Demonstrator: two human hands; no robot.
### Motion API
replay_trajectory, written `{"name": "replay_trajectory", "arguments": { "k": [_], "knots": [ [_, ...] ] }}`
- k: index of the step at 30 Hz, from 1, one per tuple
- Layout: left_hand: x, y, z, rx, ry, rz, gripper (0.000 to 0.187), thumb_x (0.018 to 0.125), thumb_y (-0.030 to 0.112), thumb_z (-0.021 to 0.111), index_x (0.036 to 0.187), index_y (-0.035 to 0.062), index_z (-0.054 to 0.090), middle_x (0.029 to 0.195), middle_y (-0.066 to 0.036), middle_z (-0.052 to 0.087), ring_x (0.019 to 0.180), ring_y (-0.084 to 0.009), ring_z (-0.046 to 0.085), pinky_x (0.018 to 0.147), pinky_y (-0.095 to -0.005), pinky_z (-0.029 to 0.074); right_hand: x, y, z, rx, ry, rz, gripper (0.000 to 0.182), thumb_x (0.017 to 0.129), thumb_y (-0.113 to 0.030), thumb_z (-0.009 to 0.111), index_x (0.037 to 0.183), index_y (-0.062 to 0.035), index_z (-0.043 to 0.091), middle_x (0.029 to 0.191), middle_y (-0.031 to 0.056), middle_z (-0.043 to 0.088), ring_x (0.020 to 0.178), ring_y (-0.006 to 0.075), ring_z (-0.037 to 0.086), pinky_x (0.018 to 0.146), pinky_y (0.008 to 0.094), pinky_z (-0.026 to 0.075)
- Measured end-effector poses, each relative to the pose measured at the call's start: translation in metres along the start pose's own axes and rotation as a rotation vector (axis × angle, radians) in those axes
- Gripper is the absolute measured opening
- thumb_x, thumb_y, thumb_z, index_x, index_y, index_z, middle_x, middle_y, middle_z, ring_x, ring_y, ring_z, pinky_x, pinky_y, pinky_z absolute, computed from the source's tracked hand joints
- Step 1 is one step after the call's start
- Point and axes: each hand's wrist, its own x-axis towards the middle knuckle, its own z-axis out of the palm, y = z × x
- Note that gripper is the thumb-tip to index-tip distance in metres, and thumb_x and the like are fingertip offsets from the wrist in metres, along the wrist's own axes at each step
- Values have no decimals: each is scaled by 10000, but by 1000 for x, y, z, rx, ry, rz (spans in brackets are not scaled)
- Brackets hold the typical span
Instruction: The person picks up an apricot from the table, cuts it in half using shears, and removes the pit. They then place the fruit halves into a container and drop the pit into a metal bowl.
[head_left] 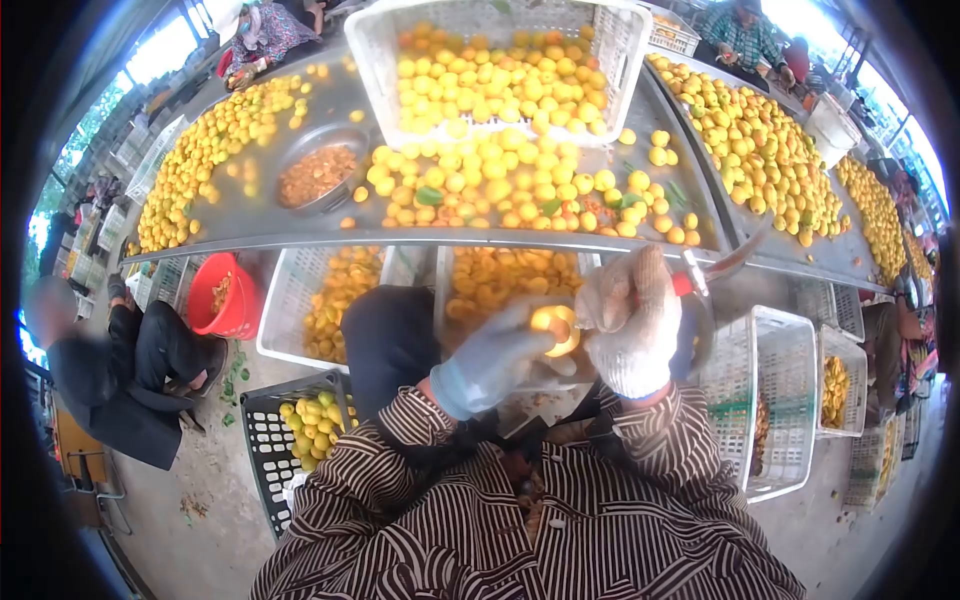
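My left hand (490, 350), in a pale blue-grey glove, is closed around a yellow-orange apricot (558, 322) in front of my chest. The fruit shows a ring-like, opened face and is slightly blurred by motion. Right beside it my right hand (632, 325), in a whitish work glove, has its fingers wrapped round a tool with a red handle (683, 283). A shiny metal part shows at the handle's outer end; the rest lies inside the fist. Below both hands, a white crate (437, 290) holds halved apricots (510, 275).
A metal table (290, 232) ahead carries loose apricots, a steel bowl (350, 180) of pits and a tilted white crate (365, 60) of fruit. A red bucket (235, 320), a black crate (262, 425) and white crates (785, 470) stand around me. A person (120, 350) sits at left.
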Motion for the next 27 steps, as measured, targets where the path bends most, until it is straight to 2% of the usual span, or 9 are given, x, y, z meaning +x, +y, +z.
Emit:
{"name": "replay_trajectory", "arguments": {
  "k": [4, 10, 11, 13, 14, 16, 23, 26, 27],
  "knots": [
    [-9, 2, 14, 221, 73, 33, 456, 1001, 161, 497, 1420, 42, 363, 1182, -84, 555, 876, -154, 606, 722, -285, 500, -1, 7, -1, -57, 18, -44, 463, 1035, -374, 421, 648, -120, 422, 487, -5, 339, 463, 132, 304, 478, 292, 271],
    [-7, 0, 41, 251, 357, 45, 414, 1038, 287, 455, 1356, 22, 445, 1021, -48, 570, 804, -125, 576, 686, -262, 474, -1, 10, -2, -88, 9, -17, 481, 1037, -391, 410, 634, -129, 422, 491, -20, 322, 458, 119, 300, 467, 282, 259],
    [-2, -16, 20, 881, 305, 314, 375, 1041, 276, 446, 1287, -3, 495, 1039, -65, 555, 866, -136, 572, 758, -276, 489, -1, 9, 0, -107, 28, 3, 484, 1036, -394, 411, 629, -132, 418, 495, -25, 318, 460, 115, 296, 463, 282, 256],
    [14, -15, 11, 1269, 217, 659, 364, 961, 157, 566, 1267, -27, 497, 1134, -128, 552, 1009, -222, 574, 894, -320, 488, 9, 13, -10, -140, -110, -108, 457, 1034, -395, 420, 665, -126, 429, 525, -23, 304, 480, 114, 280, 459, 282, 237],
    [17, -13, 11, 1265, 219, 645, 364, 961, 157, 566, 1267, -27, 497, 1134, -128, 552, 1009, -222, 574, 894, -320, 488, 13, 9, -12, -18, -117, -82, 396, 1029, -342, 448, 698, -126, 442, 541, -15, 350, 467, 119, 306, 451, 283, 251],
    [20, -7, 15, 1711, 228, 972, 537, 790, 57, 669, 1279, -43, 473, 1216, -194, 528, 1133, -331, 531, 974, -376, 451, 15, -2, -4, 102, -124, -58, 338, 1024, -290, 475, 730, -127, 456, 558, -6, 395, 454, 123, 333, 442, 283, 265],
    [34, -11, 25, 1506, 234, 877, 729, 676, 18, 704, 1341, -42, 410, 1239, -253, 515, 1163, -421, 503, 981, -447, 433, 13, -14, -3, 54, -111, -86, 422, 1025, -364, 457, 673, -137, 407, 555, -10, 332, 455, 133, 301, 456, 283, 253],
    [42, -17, 27, 1570, 365, 1153, 457, 817, 92, 651, 1227, -11, 477, 1027, -198, 581, 875, -326, 608, 765, -383, 512, 14, -11, -4, 56, -56, -87, 442, 1026, -373, 447, 657, -138, 387, 558, -11, 315, 457, 134, 297, 453, 287, 249],
    [39, -14, 34, 979, 307, 702, 280, 898, 157, 570, 1129, 19, 491, 898, -136, 548, 705, -244, 541, 634, -326, 462, 13, -10, -4, 53, -8, -104, 448, 1027, -374, 443, 652, -139, 379, 557, -12, 306, 455, 135, 293, 448, 291, 248]
  ]
}}
